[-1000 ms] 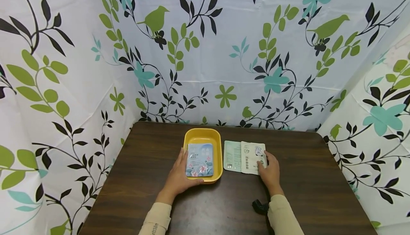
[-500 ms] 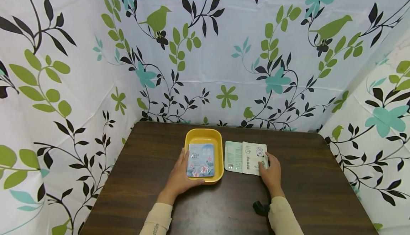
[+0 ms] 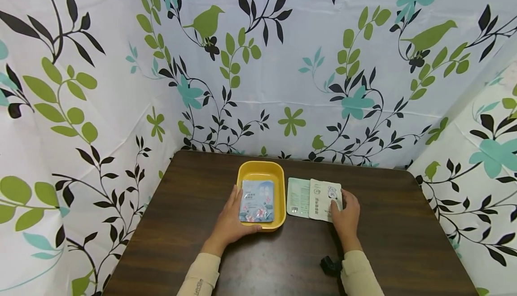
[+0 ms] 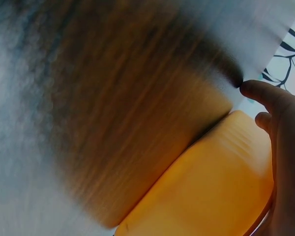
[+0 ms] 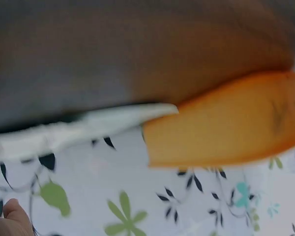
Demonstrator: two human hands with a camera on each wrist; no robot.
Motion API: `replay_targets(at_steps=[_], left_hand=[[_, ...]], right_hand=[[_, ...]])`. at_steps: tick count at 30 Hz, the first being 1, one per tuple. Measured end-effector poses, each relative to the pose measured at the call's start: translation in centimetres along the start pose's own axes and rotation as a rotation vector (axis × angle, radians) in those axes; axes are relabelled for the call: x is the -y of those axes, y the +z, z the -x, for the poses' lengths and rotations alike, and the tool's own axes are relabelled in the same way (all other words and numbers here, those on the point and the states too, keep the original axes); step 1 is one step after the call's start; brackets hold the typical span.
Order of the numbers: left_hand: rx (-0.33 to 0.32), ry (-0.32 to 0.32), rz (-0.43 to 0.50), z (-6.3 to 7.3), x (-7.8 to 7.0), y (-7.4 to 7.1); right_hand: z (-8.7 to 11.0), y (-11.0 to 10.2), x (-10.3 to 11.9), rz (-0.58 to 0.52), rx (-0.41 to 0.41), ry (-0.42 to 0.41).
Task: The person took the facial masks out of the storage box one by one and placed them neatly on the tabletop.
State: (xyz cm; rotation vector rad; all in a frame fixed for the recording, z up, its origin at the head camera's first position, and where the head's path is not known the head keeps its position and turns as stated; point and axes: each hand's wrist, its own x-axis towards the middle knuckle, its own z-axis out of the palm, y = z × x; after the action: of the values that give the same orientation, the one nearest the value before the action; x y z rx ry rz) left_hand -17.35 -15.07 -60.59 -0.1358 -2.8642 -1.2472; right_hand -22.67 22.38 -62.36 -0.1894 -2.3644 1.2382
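Observation:
In the head view, a blue flat packet [image 3: 256, 201] printed with pink flowers lies in a yellow tray [image 3: 280, 170]. My left hand [image 3: 231, 225] rests against the tray's left side, its fingers fairly straight and its thumb along the front edge. The left wrist view shows the tray's outer wall [image 4: 201, 182] beside that hand [image 4: 285, 128]. My right hand [image 3: 345, 215] pinches the right edge of a white flat packet [image 3: 322, 199], thumb on top. This packet partly covers a pale green one [image 3: 298, 197]. The right wrist view shows the white packet [image 5: 88, 129] edge-on and blurred.
A dark wooden table [image 3: 173, 197] carries everything. Close to the right wrist is a small black object [image 3: 331, 265]. White cloth [image 3: 258, 63] with leaf and bird prints hangs behind the table and at both sides.
The whole head view has shifted slightly, so everything sits a little further right. Hands, tray and packets keep the same places relative to one another.

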Motion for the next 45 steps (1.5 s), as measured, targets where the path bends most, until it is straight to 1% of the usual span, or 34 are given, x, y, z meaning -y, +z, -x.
replay_targets(at_steps=[2, 4, 7, 10, 14, 17, 22, 25, 29, 33, 35, 40, 43, 45], left_hand=[[-0.006, 0.002, 0.011, 0.0, -0.1, 0.0], [-0.006, -0.002, 0.008, -0.1, -0.2, -0.1], [0.000, -0.006, 0.004, 0.0, -0.2, -0.1], [0.003, -0.002, 0.005, -0.1, -0.3, -0.2], [-0.005, 0.009, 0.012, -0.1, -0.3, -0.1], [-0.004, 0.016, -0.001, -0.1, -0.1, 0.1], [0.001, 0.010, -0.004, 0.0, 0.2, 0.3], [-0.008, 0.006, 0.008, 0.0, 0.3, 0.4], [-0.013, 0.004, 0.013, -0.1, 0.3, 0.4], [-0.007, -0.002, 0.012, -0.2, 0.3, 0.3], [-0.008, 0.001, 0.007, -0.2, 0.3, 0.3], [-0.024, 0.035, -0.015, -0.2, 0.4, 0.4], [-0.026, 0.049, -0.026, -0.2, 0.5, 0.4], [-0.029, 0.049, -0.027, -0.2, 0.5, 0.3]], right_hand=[[-0.5, -0.2, 1.0, -0.036, -0.032, -0.014], [-1.0, -0.4, 2.1, -0.075, -0.044, -0.018], [-1.8, -0.7, 4.2, -0.157, -0.039, -0.007], [-2.4, -0.9, 6.8, -0.240, -0.029, 0.006], [-3.0, -0.6, 10.2, -0.322, -0.011, -0.016], [-3.0, 0.1, 12.3, -0.376, 0.015, -0.037], [-2.4, 1.7, 15.2, -0.452, 0.082, -0.057], [-1.9, 3.0, 16.4, -0.462, 0.126, -0.067], [-1.0, 4.8, 18.0, -0.459, 0.199, -0.052], [0.5, 7.1, 19.1, -0.455, 0.280, -0.055], [1.5, 8.3, 19.2, -0.451, 0.327, -0.034], [3.8, 10.9, 18.4, -0.382, 0.457, 0.073], [4.8, 12.0, 17.8, -0.313, 0.500, 0.100], [5.2, 12.5, 17.3, -0.259, 0.512, 0.106]])
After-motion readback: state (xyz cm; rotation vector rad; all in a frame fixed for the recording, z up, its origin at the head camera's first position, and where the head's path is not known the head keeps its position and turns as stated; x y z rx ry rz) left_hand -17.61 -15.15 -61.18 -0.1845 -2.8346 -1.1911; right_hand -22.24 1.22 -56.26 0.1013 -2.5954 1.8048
